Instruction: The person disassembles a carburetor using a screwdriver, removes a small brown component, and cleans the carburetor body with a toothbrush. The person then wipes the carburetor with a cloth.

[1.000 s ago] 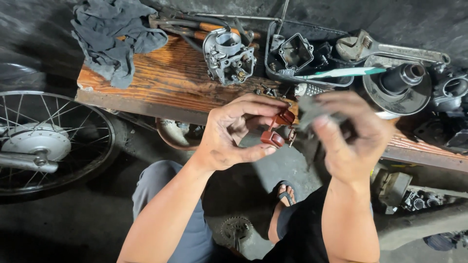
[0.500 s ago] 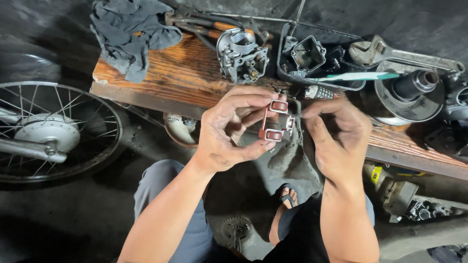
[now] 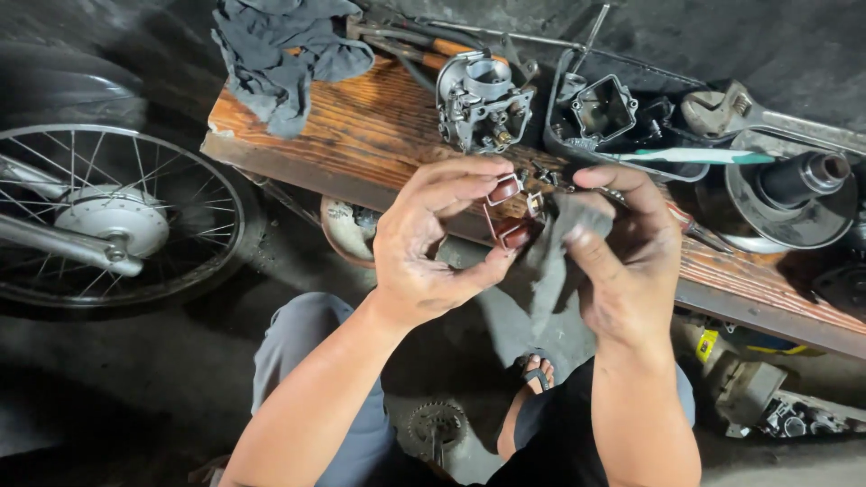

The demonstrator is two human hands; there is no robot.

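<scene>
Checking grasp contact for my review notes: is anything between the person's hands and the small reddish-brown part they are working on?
Left hand pinches the reddish-brown part directly, with nothing between. Right hand meets it only through the grey rag, which lies between its fingers and the part.

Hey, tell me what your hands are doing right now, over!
Left hand pinches a small reddish float part. Right hand grips a grey rag against it. Carburetor body sits apart on the wooden bench. Nothing between them.
</scene>
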